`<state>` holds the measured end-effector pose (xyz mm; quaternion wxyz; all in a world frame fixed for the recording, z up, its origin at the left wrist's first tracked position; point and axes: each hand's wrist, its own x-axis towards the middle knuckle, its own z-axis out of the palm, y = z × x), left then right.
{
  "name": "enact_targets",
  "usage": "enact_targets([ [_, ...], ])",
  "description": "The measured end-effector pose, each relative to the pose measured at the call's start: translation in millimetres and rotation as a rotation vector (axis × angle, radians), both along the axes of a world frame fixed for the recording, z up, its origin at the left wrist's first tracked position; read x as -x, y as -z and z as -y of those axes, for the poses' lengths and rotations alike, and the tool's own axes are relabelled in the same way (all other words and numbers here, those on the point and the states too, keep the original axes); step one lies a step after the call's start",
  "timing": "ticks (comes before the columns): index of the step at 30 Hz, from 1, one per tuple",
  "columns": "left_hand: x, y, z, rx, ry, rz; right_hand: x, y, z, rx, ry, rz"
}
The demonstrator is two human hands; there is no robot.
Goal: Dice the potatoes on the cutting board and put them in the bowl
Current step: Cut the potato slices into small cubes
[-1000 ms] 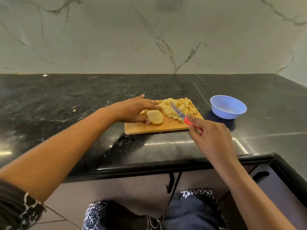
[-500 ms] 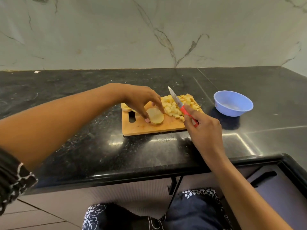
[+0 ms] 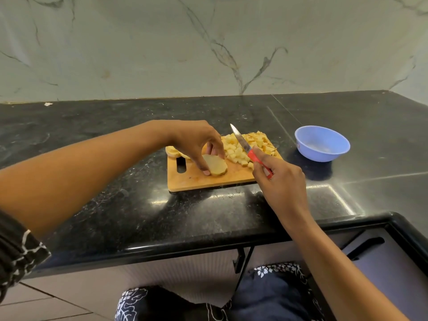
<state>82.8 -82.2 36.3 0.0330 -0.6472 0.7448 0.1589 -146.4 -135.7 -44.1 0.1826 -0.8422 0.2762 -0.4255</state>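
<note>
- Right hand (image 3: 281, 179): fingers curled round the red handle of the knife (image 3: 242, 142), blade raised and angled over the diced potato (image 3: 231, 151).
- Left hand (image 3: 196, 140): fingertips pinch a flat potato slice (image 3: 216, 167) lying on the cutting board (image 3: 196, 181).
- Board lies on the black desk (image 3: 115, 135); dice are heaped at its far right.
- Blue bowl (image 3: 324, 156): on the desk, right of the board, apart from it.

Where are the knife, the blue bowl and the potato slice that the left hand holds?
knife (image 3: 239, 138), head view, on the blade.
blue bowl (image 3: 322, 156), head view, on its front wall.
potato slice (image 3: 216, 166), head view, on its flat top.
</note>
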Motion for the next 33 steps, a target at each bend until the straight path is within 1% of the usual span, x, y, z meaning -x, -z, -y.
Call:
enact_targets([
  [3, 1.2, 3.1, -3.1, 0.025, -0.032, -0.023, 0.1, -0.2, -0.8, 0.021, 0.011, -0.006],
  [11, 11.5, 11.6, -17.9, 0.112, -0.101, 0.033, -1.4, -0.6, -1.4, 0.07, 0.004, -0.032],
  [14, 18.8, 15.6, -22.9, 0.151, -0.144, 0.132, -1.3, -1.4, -3.0, 0.095, 0.004, -0.047],
  [16, 23.2, 20.9, -26.4, 0.218, -0.171, 0.232, -0.9, -2.5, -4.9, 0.13, 0.005, -0.057],
  [18, 27.3, 25.8, -30.7, 0.283, -0.221, 0.319, -0.5, -2.5, -6.3, 0.176, -0.01, -0.076],
  [20, 32.8, 28.9, -36.0, 0.302, -0.288, 0.388, 0.2, -1.2, -6.9, 0.208, -0.026, -0.104],
  [24, 48.5, 30.5, -49.6, 0.322, -0.413, 0.442, 4.7, 0.7, -11.5, 0.242, -0.046, -0.149],
  [26, 62.6, 31.9, -62.5, 0.344, -0.471, 0.412, 10.0, 1.9, -14.8, 0.241, -0.046, -0.173],
  [27, 70.1, 34.8, -71.1, 0.371, -0.519, 0.347, 12.6, 2.9, -16.6, 0.242, -0.042, -0.19],
  [30, 87.8, 47.9, -100.8, 0.497, -0.704, 0.041, 18.8, 5.1, -21.0, 0.242, -0.031, -0.23],
  [31, 91.8, 52.8, -107.8, 0.502, -0.746, -0.01, 19.9, 4.9, -21.7, 0.247, -0.02, -0.238],
  [33, 96.7, 58.9, -113.5, 0.45, -0.793, -0.047, 19.3, 4.1, -22.9, 0.256, 0.002, -0.257],
])
